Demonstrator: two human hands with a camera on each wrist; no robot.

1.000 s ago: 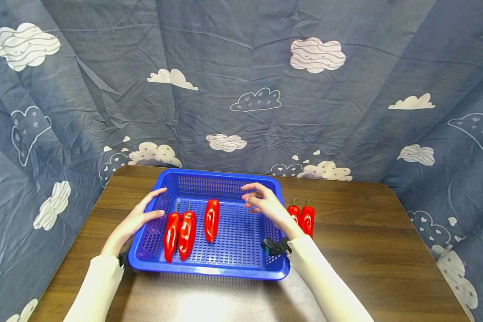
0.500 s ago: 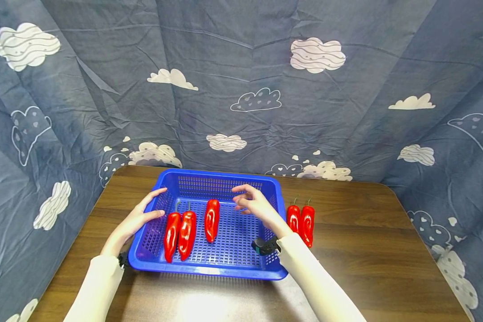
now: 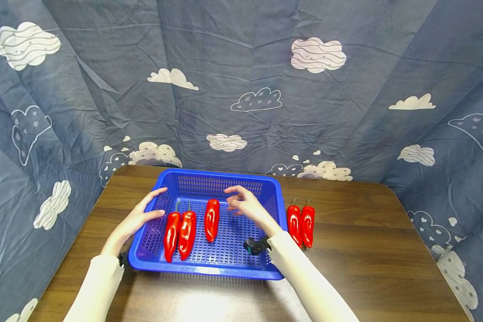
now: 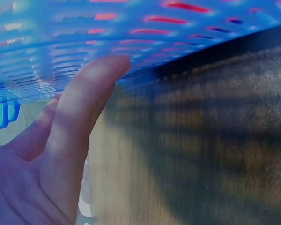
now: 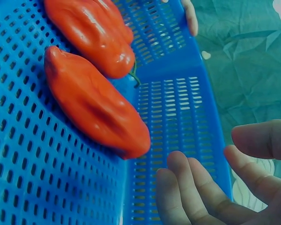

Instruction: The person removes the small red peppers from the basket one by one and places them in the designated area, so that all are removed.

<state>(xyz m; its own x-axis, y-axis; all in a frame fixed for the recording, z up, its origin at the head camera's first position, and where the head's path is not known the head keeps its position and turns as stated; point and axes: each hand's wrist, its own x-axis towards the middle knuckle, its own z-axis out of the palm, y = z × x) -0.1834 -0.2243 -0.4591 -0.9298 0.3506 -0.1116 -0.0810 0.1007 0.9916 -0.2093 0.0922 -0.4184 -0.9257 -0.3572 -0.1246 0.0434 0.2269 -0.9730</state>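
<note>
Inside the blue plastic basket [image 3: 209, 271] lie three long red peppers. Two of them, the left pepper [image 3: 171, 235] and its neighbour [image 3: 187, 235], lie side by side; the third pepper [image 3: 212, 221] is near the middle. My left hand [image 3: 138, 218] rests at the basket's left rim, thumb and forefinger spread apart. In the left wrist view one straight finger [image 4: 79, 108] lies against the slotted outer wall. My right hand [image 3: 247, 205] hovers over the basket's right half, fingers loosely bent and holding nothing. In the right wrist view its fingers [image 5: 196, 192] are apart from the middle pepper [image 5: 96, 105].
Two more red peppers, one [image 3: 294, 223] beside the other [image 3: 307, 226], lie on the brown wooden table [image 3: 358, 241] just right of the basket. A dark blue cloth [image 3: 241, 89] with cloud prints hangs behind the table and along both sides.
My right hand has moved left over the basket, toward the middle pepper, and its sleeve now covers less of the peppers on the table. The left hand and the peppers stay where they were.
</note>
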